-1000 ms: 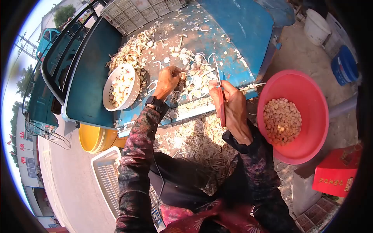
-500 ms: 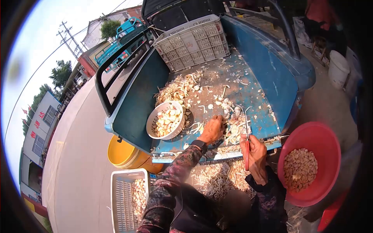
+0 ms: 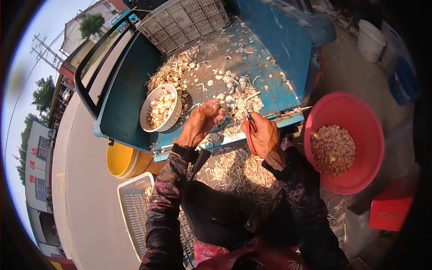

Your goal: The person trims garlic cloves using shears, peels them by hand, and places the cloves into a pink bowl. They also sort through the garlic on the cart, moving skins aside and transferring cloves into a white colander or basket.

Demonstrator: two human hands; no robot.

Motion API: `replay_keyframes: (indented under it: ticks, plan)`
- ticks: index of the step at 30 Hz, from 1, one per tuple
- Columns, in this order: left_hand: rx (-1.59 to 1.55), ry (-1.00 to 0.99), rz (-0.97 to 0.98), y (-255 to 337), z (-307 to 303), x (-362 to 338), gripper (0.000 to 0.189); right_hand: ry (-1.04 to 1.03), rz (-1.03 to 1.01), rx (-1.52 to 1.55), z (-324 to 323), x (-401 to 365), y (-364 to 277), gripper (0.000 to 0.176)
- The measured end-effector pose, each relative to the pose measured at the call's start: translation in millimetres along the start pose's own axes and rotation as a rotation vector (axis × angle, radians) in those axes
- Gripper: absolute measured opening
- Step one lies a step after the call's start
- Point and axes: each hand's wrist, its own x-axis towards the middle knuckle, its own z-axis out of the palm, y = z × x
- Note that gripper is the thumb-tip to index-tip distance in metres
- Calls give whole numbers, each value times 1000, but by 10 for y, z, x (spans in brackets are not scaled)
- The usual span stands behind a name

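My right hand (image 3: 264,137) is wrapped round a pair of scissors (image 3: 247,118) with red handles, its blades pointing up over the blue cart bed (image 3: 274,96). My left hand (image 3: 200,122), with a dark band at the wrist, is raised over the bed's near edge. Its fingers are curled together, and whatever they may hold is hidden. Just beyond the scissors lie garlic bulbs (image 3: 243,83) with stems and loose skins. Left of my left hand, a white perforated bowl (image 3: 176,112) holds peeled-looking garlic cloves (image 3: 162,108).
A red basin (image 3: 371,135) of cloves stands at the right. Below the cart's left side are a yellow bucket (image 3: 121,159) and a white crate (image 3: 128,211). A grey crate (image 3: 184,22) sits at the bed's back. Stem trimmings (image 3: 234,173) cover the ground below the edge.
My left hand has lifted from the garlic pile and turned, fingers curled. The scissors have come closer to it, in my right hand. The whole view has shifted.
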Motion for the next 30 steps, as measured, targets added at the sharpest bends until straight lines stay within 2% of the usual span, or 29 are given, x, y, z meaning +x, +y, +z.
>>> replay_keyframes:
  ticks: [7,9,10,12,18,21,23,27,29,30]
  plan:
    - [117,-27,-2,-1,73,-133,31,-33,-109,-177,74,-66,-22,22]
    - [155,-48,5,-26,50,-114,28,-35,-200,-260,88,-73,-3,24]
    - [166,-75,34,-47,33,-116,25,-67,-181,-287,72,-83,-23,30]
    - [189,-79,61,-66,63,-138,17,-65,-183,-293,92,-83,-14,32]
    - [94,-128,-38,-23,60,-137,13,-72,-231,-245,120,-58,34,33]
    - [63,-157,-62,-19,44,-111,13,-9,-276,-189,128,-59,10,26]
    - [59,-158,-75,-36,15,-94,13,-157,-109,-130,62,-63,-121,19]
    - [-11,-237,-91,-64,-51,-52,15,-258,4,3,97,-45,-64,22]
    - [-17,-122,-67,-35,-49,13,14,-169,116,246,159,-44,2,26]
    - [107,-44,-26,2,-64,92,17,-188,203,258,50,-2,-113,26]
